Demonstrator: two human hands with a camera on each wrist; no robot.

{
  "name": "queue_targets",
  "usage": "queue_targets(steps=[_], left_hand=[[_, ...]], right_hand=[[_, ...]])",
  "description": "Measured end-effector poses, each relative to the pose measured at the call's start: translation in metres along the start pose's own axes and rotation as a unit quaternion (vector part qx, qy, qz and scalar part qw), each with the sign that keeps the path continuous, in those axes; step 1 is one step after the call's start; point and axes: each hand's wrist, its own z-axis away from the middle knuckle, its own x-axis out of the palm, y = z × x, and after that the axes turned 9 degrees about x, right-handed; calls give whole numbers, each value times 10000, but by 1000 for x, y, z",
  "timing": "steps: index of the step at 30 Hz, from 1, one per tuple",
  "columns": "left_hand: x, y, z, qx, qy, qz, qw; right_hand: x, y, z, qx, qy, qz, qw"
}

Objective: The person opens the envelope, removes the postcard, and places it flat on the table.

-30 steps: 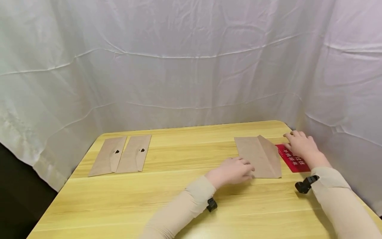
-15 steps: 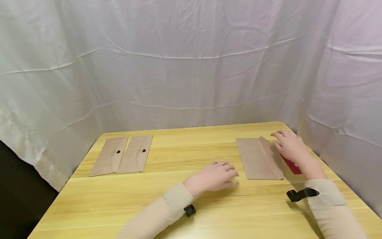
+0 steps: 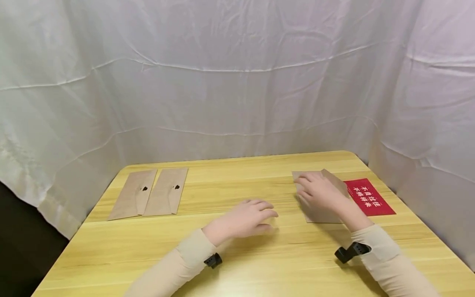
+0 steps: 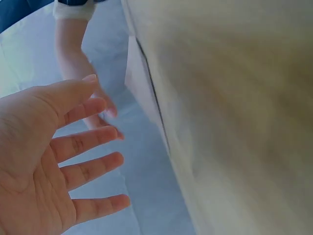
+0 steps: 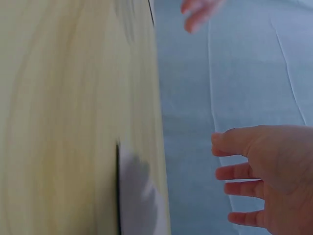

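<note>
In the head view, my right hand (image 3: 319,192) hovers over a brown paper envelope (image 3: 313,215) at the right of the table, its flap folded out to the right. Its fingers are loosely spread and hold nothing, as the right wrist view also shows. Partly tucked behind that flap's edge in this view is a red card (image 3: 384,209) with white characters. My left hand (image 3: 241,218) hangs over the middle of the table, palm down, fingers apart and nothing in them. Part of the open envelope is hidden by the right hand and forearm.
Two closed brown envelopes (image 3: 163,192) with black marks on their flaps lie side by side at the table's left. A pale curtain (image 3: 237,103) hangs round the back and sides of the wooden table (image 3: 237,177).
My left hand has drawn away leftward from the open envelope. The right hand has moved left from above the red card to above the envelope, uncovering the card.
</note>
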Motion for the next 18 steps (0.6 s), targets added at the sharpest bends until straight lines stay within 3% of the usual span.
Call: queue_targets(steps=[8,18], left_hand=[[-9,-23,37,-217,456,221,9985],[-14,-55,81,-927,676,792,9902]], right_hand=[[17,-36,-12,-851,-161,-58,9962],[27,-64,-25,-1023,-444,-75,9937]])
